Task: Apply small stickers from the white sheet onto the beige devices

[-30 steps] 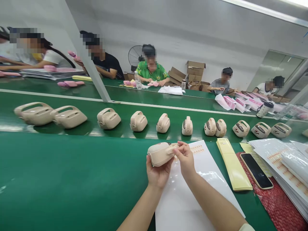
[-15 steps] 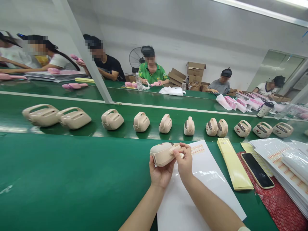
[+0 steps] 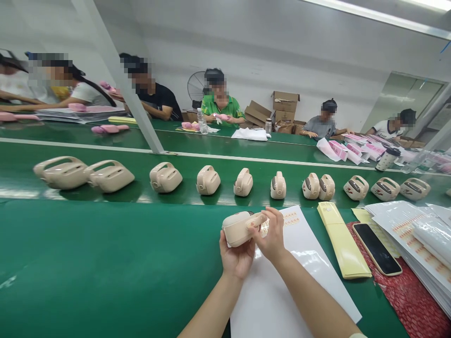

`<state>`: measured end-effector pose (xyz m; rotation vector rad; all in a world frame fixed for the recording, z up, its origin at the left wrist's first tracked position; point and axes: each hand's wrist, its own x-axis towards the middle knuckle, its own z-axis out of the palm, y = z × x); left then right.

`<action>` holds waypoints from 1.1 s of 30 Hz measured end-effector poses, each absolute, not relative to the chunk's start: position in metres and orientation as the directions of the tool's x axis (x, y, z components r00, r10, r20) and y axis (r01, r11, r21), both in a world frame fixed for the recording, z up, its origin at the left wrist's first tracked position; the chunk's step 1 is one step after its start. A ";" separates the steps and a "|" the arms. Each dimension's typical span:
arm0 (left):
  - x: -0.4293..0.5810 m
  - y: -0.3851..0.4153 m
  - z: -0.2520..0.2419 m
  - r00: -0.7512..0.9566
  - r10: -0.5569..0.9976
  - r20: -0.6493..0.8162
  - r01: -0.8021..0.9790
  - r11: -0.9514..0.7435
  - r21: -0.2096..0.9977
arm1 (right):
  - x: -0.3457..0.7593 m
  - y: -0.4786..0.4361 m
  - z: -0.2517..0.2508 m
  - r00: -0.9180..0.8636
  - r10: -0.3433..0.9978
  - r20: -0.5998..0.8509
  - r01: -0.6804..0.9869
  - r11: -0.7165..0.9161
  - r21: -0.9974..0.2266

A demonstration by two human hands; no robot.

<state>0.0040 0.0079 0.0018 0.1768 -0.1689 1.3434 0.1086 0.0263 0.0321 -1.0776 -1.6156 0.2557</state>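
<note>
The beige device rests on left hand, fingers curled under; at two o'clock, right hand pinches its handle.

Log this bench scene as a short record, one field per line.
Held item: beige handled device
Left hand: cradles the device from below
Right hand: thumb and fingers at its handle; grip unclear
Beneath the hands: white sheet with small orange marks
Beyond the hands: unevenly spaced row of similar beige devices
To the right: yellow paper stack, then dark-screened phone overlapping red textured sheet
Far side: co-worker in green shirt, holding a pink item
</note>
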 end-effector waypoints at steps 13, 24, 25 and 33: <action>-0.001 0.009 -0.002 0.213 0.947 0.241 -0.977 0.198 0.086 | 0.128 0.060 0.027 -0.066 0.962 0.264 0.194 0.272 -0.943; -0.014 0.015 -0.002 0.124 0.982 0.142 -0.976 0.095 0.196 | 0.145 0.103 0.014 -0.048 0.993 0.109 0.617 0.115 -0.779; -0.013 0.015 -0.001 0.103 0.988 0.116 -0.971 0.075 0.226 | 0.144 0.103 0.014 -0.043 0.994 0.102 0.607 0.108 -0.788; 0.001 0.006 0.006 -0.047 0.993 0.105 -0.613 -0.112 0.782 | 0.158 0.097 0.049 -0.031 0.992 0.123 0.339 0.126 -0.932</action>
